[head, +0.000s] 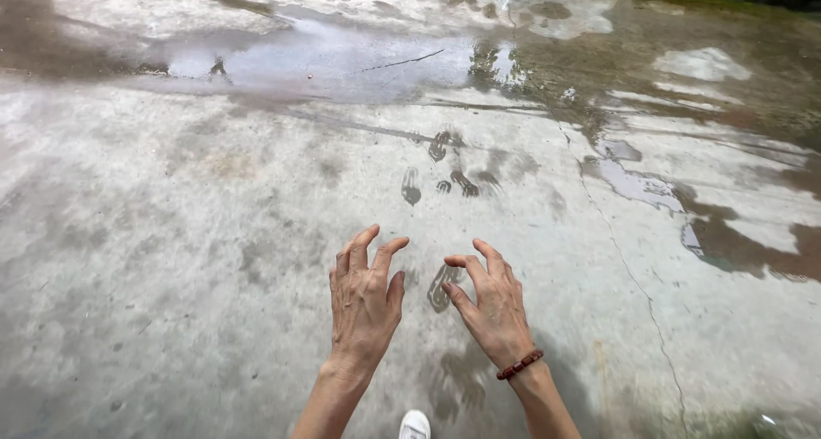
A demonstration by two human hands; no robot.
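White shoe tip (415, 424), left hand (364, 306) and right hand (493, 306) empty, fingers spread, above wet cracked concrete floor (214, 234)

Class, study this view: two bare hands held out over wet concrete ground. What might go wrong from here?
1. The wet grey concrete ground carries a shallow puddle; the white shoe may slip.
2. The empty left hand and right hand, wearing a red-brown bead bracelet, would likely take any fall.
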